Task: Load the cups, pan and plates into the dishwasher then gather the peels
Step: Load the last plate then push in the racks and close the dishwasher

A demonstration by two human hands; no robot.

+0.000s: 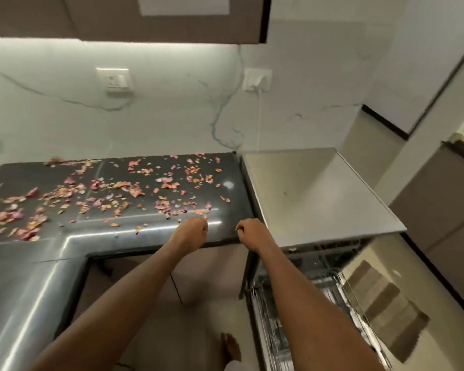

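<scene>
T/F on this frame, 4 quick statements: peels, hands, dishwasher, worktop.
1. The peels lie scattered on the dark worktop. True.
2. The left hand holds a cup. False: it holds no cup; its fingers are curled at the worktop edge.
3. The dishwasher is closed. False: its rack is pulled out below the steel top.
4. The right hand is near the worktop's front edge. True.
</scene>
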